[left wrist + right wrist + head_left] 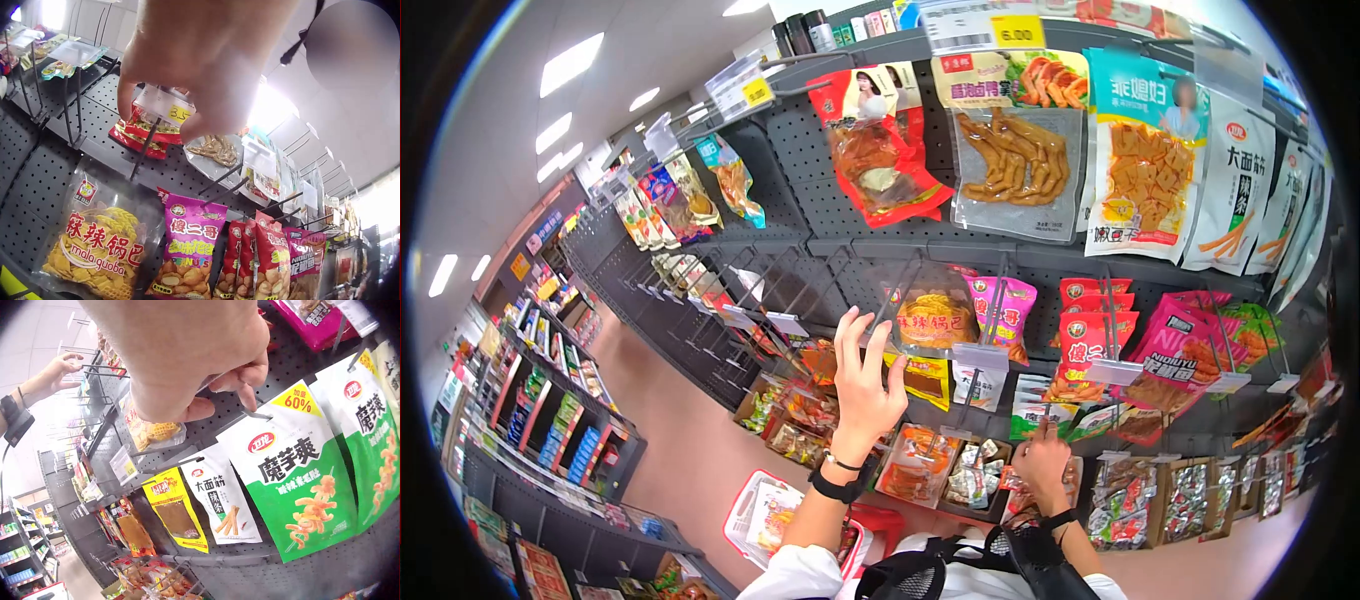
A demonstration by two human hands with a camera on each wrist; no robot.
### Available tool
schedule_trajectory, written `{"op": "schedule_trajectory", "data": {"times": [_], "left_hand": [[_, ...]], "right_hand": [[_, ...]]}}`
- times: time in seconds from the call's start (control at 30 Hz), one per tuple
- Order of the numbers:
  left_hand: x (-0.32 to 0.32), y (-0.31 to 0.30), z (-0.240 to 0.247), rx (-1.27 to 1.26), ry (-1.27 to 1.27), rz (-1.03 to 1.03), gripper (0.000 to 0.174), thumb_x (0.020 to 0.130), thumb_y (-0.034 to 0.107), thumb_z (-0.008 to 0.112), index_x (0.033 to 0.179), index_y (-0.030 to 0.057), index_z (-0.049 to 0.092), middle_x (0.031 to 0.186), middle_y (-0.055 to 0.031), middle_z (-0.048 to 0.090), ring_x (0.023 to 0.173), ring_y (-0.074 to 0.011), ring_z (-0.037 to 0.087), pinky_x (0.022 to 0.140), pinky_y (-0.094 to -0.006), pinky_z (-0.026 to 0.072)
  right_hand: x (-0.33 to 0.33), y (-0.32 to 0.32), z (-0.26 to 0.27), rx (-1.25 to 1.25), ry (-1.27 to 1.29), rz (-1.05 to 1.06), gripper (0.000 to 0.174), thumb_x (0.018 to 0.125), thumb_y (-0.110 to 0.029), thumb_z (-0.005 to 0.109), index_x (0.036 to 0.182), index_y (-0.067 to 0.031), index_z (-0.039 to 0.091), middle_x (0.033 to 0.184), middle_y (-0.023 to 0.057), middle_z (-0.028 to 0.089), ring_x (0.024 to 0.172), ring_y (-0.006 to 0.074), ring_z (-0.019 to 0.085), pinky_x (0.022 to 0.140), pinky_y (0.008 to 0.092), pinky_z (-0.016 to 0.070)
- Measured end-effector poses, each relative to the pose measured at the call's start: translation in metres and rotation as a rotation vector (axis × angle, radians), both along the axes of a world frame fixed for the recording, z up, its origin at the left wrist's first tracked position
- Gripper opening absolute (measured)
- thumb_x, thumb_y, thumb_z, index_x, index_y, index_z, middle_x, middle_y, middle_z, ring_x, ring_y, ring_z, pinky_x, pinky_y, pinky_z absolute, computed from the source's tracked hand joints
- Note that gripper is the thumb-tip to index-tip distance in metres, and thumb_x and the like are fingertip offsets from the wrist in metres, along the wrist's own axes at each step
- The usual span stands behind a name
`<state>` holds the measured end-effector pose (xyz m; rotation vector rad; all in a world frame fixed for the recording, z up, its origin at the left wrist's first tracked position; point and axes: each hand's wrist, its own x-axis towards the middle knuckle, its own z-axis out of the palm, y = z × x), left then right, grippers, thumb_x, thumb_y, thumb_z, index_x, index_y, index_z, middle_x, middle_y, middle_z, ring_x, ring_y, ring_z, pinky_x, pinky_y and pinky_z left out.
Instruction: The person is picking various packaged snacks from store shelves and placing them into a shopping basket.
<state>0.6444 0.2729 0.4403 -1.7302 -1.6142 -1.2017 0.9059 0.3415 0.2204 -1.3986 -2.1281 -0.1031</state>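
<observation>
My left hand (865,385) is raised at the front of the hooks, its fingers fairly straight and the thumb apart. In the left wrist view, finger and thumb lie either side of a price tag (165,106) reading 3.5 on a bare hook. Lower down hangs a clear bag of mala guoba crisps (97,244), beside a pink peanut bag (187,244). My right hand (206,362) is curled at the end of a hook, thumb and fingers pinching a clear price tag holder (219,378). Right below hangs a white-and-green snack bag (294,475).
Duck feet packs (1015,150) and other bags hang on the row above. Below stand boxes of small packets (975,475). A shopping basket (745,500) holding packs is on the floor near me. An aisle (635,390) runs off left beside more shelves (550,400).
</observation>
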Motion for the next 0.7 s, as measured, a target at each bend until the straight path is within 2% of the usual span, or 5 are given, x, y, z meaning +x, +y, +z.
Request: {"op": "schedule_trajectory", "data": {"times": [0.17,0.3,0.5,0.6,0.7], "left_hand": [[-0.004,-0.004,-0.003,-0.041,-0.089,-0.054,0.046,0.075,0.001,0.061,0.119,0.0012,0.051,0.128,-0.0203,0.041,0.128,-0.0410,0.033,0.100,-0.0461,0.0363],[-0.015,-0.016,-0.007,-0.057,-0.129,-0.090,0.049,0.073,-0.001,0.058,0.121,0.0018,0.050,0.129,-0.0199,0.041,0.129,-0.0419,0.033,0.102,-0.0468,0.0358],[-0.027,-0.040,-0.019,-0.079,-0.113,-0.136,0.060,0.068,-0.003,0.055,0.127,0.0039,0.048,0.130,-0.0195,0.042,0.130,-0.0405,0.034,0.102,-0.0448,0.0384],[-0.028,-0.044,-0.015,-0.062,-0.072,-0.179,0.064,0.069,-0.005,0.054,0.131,0.0076,0.046,0.141,-0.0190,0.036,0.133,-0.0403,0.032,0.101,-0.0427,0.0412],[-0.032,-0.104,-0.060,-0.127,-0.160,-0.152,0.067,0.069,-0.005,0.054,0.134,0.0095,0.046,0.145,-0.0205,0.031,0.135,-0.0390,0.031,0.101,-0.0412,0.0412]], "right_hand": [[-0.006,-0.002,-0.008,-0.053,0.003,-0.040,0.056,0.066,-0.018,0.058,0.113,0.0121,0.056,0.101,0.0250,0.060,0.065,0.0338,0.063,0.059,0.0435,0.0515],[-0.013,0.000,-0.014,0.068,-0.029,-0.054,0.055,0.065,-0.016,0.059,0.113,0.0098,0.056,0.096,0.0243,0.061,0.064,0.0363,0.062,0.057,0.0444,0.0516],[-0.018,-0.021,-0.020,-0.012,-0.110,-0.101,0.058,0.064,-0.014,0.058,0.116,0.0109,0.054,0.100,0.0250,0.060,0.072,0.0367,0.062,0.065,0.0435,0.0516],[-0.030,-0.031,-0.008,-0.075,-0.108,-0.172,0.057,0.070,-0.014,0.056,0.123,0.0075,0.050,0.105,0.0237,0.060,0.082,0.0386,0.063,0.069,0.0456,0.0516],[-0.010,-0.046,-0.025,-0.128,-0.300,-0.130,0.064,0.071,-0.016,0.056,0.129,0.0058,0.043,0.107,0.0242,0.061,0.083,0.0387,0.063,0.069,0.0473,0.0510]]}}
